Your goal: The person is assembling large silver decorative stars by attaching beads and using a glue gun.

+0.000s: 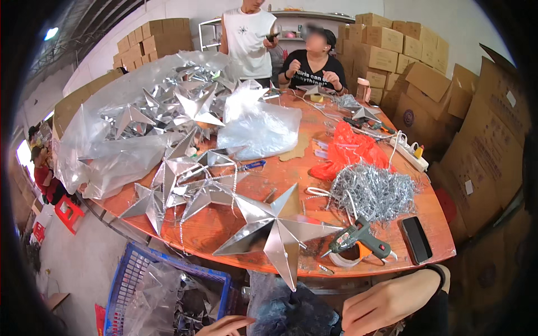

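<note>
My left hand (225,326) shows at the lower edge, below the table, fingers loosely spread, holding nothing that I can see. My right hand (386,301) is curled into a loose fist below the table's front edge, with a dark band on the wrist; nothing shows in it. Just above them a large silver star (276,227) lies at the front of the orange-brown table (224,224). A green and orange glue gun (358,241) rests to its right, with a black phone (415,239) beside it.
A pile of silver tinsel (372,191), a red plastic bag (350,150), more silver stars (185,187) and clear bags of stars (162,112) cover the table. Two people (314,61) are at the far side. Cardboard boxes (426,78) stack right. A blue crate (162,297) sits lower left.
</note>
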Action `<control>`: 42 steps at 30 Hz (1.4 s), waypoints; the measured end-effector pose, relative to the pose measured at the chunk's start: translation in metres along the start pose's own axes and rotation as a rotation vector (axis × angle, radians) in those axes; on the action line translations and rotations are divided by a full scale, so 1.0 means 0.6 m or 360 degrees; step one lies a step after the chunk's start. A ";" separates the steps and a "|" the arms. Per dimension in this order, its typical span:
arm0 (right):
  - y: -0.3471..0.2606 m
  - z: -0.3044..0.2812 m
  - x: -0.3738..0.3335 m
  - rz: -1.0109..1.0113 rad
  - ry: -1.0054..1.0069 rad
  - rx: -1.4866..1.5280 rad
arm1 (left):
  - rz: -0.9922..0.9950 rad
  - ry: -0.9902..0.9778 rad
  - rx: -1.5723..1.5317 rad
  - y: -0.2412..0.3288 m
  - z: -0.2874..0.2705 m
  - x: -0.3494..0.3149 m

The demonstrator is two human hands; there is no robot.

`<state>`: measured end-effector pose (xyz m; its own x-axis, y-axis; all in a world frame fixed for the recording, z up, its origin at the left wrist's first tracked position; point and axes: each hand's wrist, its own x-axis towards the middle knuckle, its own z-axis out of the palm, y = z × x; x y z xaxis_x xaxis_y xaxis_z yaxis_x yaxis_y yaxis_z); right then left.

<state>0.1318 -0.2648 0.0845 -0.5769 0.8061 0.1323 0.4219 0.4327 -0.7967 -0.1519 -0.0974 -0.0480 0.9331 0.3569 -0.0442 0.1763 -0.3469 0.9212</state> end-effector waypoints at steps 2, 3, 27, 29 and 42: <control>0.016 0.012 0.003 -0.0036 0.0099 -0.0045 | 0.0202 -0.0100 -0.0133 0.020 0.004 0.021; 0.025 0.014 0.005 -0.0044 0.0091 -0.0029 | 0.0292 -0.0129 -0.0198 0.033 0.010 0.026; 0.077 0.058 0.015 -0.0021 0.0402 -0.0659 | 0.0749 0.0857 0.0173 0.057 0.142 0.097; 0.082 0.062 0.012 0.0027 0.0382 -0.0637 | 0.0713 0.0823 0.0134 0.056 0.140 0.096; 0.082 0.068 0.028 -0.0073 0.0562 -0.0488 | 0.0774 0.0903 0.0118 0.044 0.151 0.095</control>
<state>0.1142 -0.2463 0.0238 -0.3492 0.8482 0.3982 0.6191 0.5278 -0.5815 -0.0658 -0.1647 -0.0614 0.6097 0.5341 0.5857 -0.1751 -0.6299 0.7567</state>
